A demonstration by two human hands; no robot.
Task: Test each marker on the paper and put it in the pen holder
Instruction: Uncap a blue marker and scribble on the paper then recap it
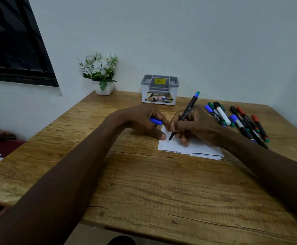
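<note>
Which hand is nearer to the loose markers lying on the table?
Right. The right hand, holding a marker to the paper, sits just beside the loose markers; the left hand, holding the blue cap, is farther away, on the right hand's other side.

Forearms stretched forward, left hand [142,121] curled, right hand [198,127] fingers pinching

marker [190,107]: "FABER-CASTELL" on barrel | pen holder [144,93]: label "42", "OP"; yellow sticker [160,81]: "49 00"
</note>
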